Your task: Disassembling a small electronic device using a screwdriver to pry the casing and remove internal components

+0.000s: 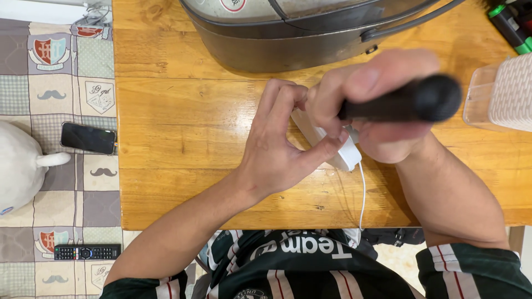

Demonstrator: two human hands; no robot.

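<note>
My left hand [280, 147] pinches a small white oblong device [338, 147] against the wooden table [177, 138]. A thin white cable [363, 194] runs from the device toward the table's near edge. My right hand [368, 99] is closed around a black tool handle [407, 101], which points down at the device; the tool's tip is hidden behind my fingers. Both hands meet over the device at the table's middle.
A large grey metal pot [288, 33] stands at the table's far edge. A clear plastic box with a woven cover [507, 91] is at the right. On the patterned floor mat lie a black phone [88, 138], a remote control [87, 252] and a white plush [22, 166].
</note>
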